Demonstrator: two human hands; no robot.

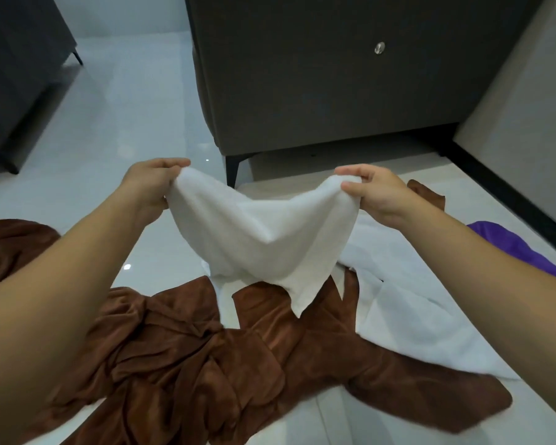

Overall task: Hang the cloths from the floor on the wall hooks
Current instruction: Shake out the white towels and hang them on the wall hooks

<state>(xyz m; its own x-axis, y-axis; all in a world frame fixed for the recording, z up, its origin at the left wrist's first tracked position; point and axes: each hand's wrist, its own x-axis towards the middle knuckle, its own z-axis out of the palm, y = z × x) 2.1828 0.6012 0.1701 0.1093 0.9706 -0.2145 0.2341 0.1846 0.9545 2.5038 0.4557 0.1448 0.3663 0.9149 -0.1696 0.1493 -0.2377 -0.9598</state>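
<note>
A glossy pale tiled floor [135, 117] runs between a dark grey upholstered unit [318, 75] on black legs, a second dark unit [16, 75] at the left, and a light wall [527, 107] with a black skirting board [507, 194] at the right. Crumpled brown cloths [206, 364] sprawl across the near floor, beside a spread white towel [408, 316] and a purple cloth [501, 239]. Above them sags the white cloth [257, 232], lifted clear of the tiles. The left hand [148, 184] and right hand [379, 194] each have fingers clamped on an upper corner.
</note>
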